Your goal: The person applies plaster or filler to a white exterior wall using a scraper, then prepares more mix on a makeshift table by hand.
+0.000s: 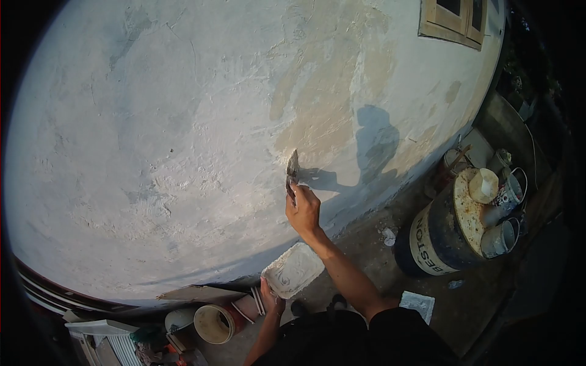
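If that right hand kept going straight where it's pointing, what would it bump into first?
Probably the wall, with the putty knife in the right hand getting there first. The blade looks very near or touching already, but depth is unclear.

Daylight on the wall (213, 110), a person's bluish shadow (375, 143) across it, dimmer ground (375, 268) below the wall, fisheye bowing at its edges, black corners beyond.

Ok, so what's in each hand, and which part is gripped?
The right hand holds a scraper by its lower end; the left hand holds a tray by its left edge.
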`<state>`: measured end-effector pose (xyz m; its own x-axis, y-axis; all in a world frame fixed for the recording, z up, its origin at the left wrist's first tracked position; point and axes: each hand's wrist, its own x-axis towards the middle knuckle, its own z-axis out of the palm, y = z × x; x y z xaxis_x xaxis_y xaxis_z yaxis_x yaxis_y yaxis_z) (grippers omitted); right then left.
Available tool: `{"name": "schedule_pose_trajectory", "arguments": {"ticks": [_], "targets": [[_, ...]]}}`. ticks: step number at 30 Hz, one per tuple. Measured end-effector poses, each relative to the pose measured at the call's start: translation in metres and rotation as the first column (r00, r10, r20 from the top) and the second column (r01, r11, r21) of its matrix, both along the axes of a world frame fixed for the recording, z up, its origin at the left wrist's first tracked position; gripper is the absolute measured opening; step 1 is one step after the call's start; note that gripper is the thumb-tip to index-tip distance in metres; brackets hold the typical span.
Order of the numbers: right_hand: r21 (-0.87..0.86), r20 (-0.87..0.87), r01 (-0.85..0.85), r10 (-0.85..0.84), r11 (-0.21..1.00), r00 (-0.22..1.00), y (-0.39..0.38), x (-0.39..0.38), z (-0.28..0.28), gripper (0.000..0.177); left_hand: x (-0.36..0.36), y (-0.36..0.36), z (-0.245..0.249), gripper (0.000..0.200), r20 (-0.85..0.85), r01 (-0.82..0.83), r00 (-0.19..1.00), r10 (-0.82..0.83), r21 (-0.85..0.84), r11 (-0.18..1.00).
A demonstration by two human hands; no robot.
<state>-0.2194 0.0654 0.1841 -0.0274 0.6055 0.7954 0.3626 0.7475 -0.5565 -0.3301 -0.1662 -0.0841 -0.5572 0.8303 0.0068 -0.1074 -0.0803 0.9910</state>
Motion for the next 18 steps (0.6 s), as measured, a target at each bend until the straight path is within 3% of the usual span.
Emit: {"name": "schedule_pose_trajectory", "arguments": {"ticks": [2, 3, 5, 7, 11, 13, 14, 17, 18], "targets": [[0.015, 0.006, -0.085, 0.085, 0.996, 0.996, -0.019, -0.019, 0.000, 0.033, 0.006, 0.000, 0.037, 0.050, 0.320, 0.037, 0.946, -0.060, 0.079, 0.996], [0.067, -0.024, -0.106, 0.108, 0.992, 0.994, -0.025, -0.025, -0.002, 0.028, 0.011, 0.001, 0.062, 0.051, 0.467, 0.047, 0.879, -0.099, 0.121, 0.992], [-0.023, -0.021, -0.119, 0.119, 0.993, 0.993, -0.036, -0.024, -0.011, 0.026, 0.018, 0.006, 0.092, 0.051, 0.717, 0.046, 0.673, -0.181, 0.204, 0.978], [-0.076, -0.017, -0.117, 0.117, 0.990, 0.993, -0.038, -0.015, -0.008, 0.023, 0.019, 0.008, 0.093, 0.053, 0.675, 0.092, 0.717, -0.174, 0.156, 0.983], [-0.019, -0.176, 0.226, -0.226, 0.974, 0.958, 0.002, 0.047, 0.025, 0.023, 0.013, 0.004, 0.089, 0.052, 0.595, 0.112, 0.782, -0.188, 0.164, 0.980], [-0.111, -0.222, 0.348, -0.365, 0.931, 0.904, 0.035, 0.083, 0.047, 0.026, 0.010, 0.001, 0.089, 0.052, 0.570, 0.116, 0.800, -0.188, 0.160, 0.980], [-0.058, -0.223, 0.429, -0.431, 0.901, 0.874, 0.058, 0.097, 0.048, 0.029, 0.009, 0.000, 0.090, 0.052, 0.560, 0.119, 0.806, -0.192, 0.164, 0.979], [0.062, -0.061, 0.457, -0.454, 0.887, 0.889, 0.092, 0.112, 0.058, 0.030, 0.009, -0.004, 0.091, 0.052, 0.540, 0.119, 0.819, -0.194, 0.172, 0.978], [0.209, -0.010, 0.392, -0.398, 0.896, 0.917, 0.093, 0.106, 0.061, 0.030, 0.009, -0.003, 0.086, 0.053, 0.553, 0.109, 0.813, -0.182, 0.162, 0.981]]}}
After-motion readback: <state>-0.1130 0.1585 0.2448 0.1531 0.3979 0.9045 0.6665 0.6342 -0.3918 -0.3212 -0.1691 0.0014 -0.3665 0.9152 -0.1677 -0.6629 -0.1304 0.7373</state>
